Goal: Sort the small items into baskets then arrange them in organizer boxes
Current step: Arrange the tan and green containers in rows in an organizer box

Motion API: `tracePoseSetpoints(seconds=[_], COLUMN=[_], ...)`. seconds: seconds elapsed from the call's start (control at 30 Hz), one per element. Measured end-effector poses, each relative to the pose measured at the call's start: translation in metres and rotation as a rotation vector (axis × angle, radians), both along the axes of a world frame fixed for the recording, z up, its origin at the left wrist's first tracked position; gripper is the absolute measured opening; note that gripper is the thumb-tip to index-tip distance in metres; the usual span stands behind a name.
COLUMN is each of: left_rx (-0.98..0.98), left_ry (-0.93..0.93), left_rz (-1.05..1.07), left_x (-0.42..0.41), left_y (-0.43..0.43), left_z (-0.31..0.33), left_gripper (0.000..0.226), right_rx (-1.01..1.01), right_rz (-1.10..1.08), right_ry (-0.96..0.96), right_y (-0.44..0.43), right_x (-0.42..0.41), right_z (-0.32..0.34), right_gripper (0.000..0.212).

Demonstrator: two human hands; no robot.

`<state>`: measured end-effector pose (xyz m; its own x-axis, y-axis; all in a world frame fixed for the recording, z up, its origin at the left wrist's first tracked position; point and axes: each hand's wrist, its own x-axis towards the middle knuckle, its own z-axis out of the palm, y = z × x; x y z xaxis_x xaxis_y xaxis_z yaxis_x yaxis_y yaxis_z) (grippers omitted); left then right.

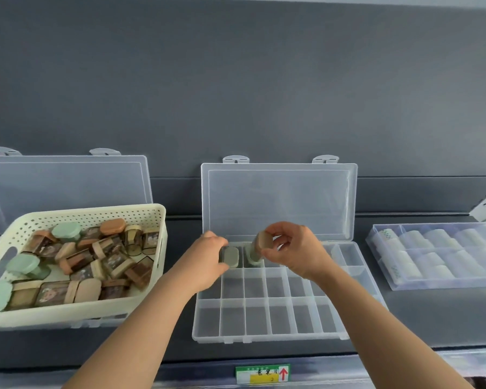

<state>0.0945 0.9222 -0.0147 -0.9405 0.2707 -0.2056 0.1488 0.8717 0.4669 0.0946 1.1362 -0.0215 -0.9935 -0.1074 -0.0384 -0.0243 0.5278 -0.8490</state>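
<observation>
At frame centre the left hand [208, 256] curls its fingers round a grey tin [230, 255] in the top row of the open box [278, 335]. Just right of it, the right hand [295, 248] pinches a tan tin [263, 242] that is tilted, lower end in the next compartment. The basket [76, 310] of tins sits at left, and a closed box [438, 284] of pale rolls at right.
</observation>
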Motion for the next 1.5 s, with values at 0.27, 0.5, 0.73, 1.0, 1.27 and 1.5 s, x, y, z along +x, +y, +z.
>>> tracePoseSetpoints(seconds=[0.27, 0.5, 0.73, 1.0, 1.27, 1.5], left_rx=[0.046, 0.030, -0.023, 0.085, -0.037, -0.134], left_ry=[-0.027, -0.066, -0.040, 0.156, 0.212, 0.044], left_rz=[0.167, 0.190, 0.172, 0.150, 0.327, 0.313], left_x=[0.061, 0.087, 0.092, 0.097, 0.061, 0.025], left_y=[-0.034, -0.047, -0.047, -0.063, -0.170, -0.233], left_z=[-0.014, -0.024, -0.018, 0.045, 0.069, 0.042], left_gripper=[0.058, 0.051, 0.044, 0.040, 0.040, 0.053], right_rx=[-0.028, 0.283, 0.550, 0.342, 0.356, 0.655], right_rz=[0.234, 0.328, 0.348, 0.234, 0.372, 0.431], right_ry=[0.009, 0.013, 0.048, 0.202, 0.246, 0.067], right_y=[-0.047, -0.082, -0.102, -0.100, -0.190, -0.256], right_x=[0.023, 0.030, 0.030, 0.028, 0.011, -0.027], right_z=[-0.003, -0.011, -0.014, 0.035, 0.068, 0.052], right_gripper=[0.029, 0.041, 0.044, 0.036, 0.038, 0.046])
